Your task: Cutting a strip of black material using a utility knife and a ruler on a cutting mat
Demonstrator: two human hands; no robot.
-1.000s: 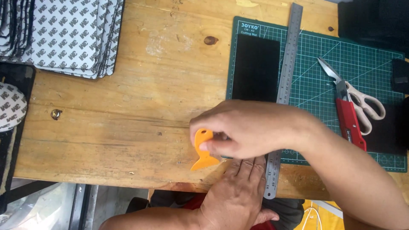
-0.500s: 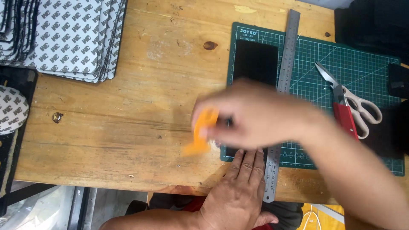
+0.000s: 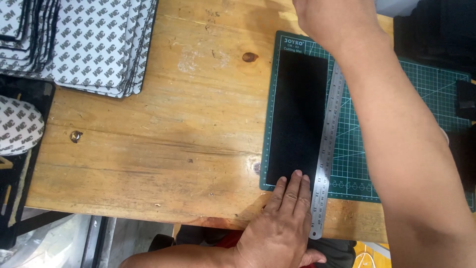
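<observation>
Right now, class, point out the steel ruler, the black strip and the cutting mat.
steel ruler (image 3: pixel 328 149): head view, middle of blade.
black strip (image 3: pixel 297 116): head view, centre.
cutting mat (image 3: pixel 426 99): head view, bare green grid.

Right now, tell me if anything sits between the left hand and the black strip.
Nothing visible does: the left hand lies flat with fingertips already on the near end of the black strip; the steel ruler lies beside it.

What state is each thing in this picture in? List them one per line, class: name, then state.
Black strip: flat on the mat, beside the ruler.
Steel ruler: flat, near end past the mat edge.
Cutting mat: flat on the table.
Left hand: palm down, fingers on the strip's near end.
Right hand: at the far end, fingers out of view.
Patterned sheets: stacked.
Wooden table: bearing all.
</observation>
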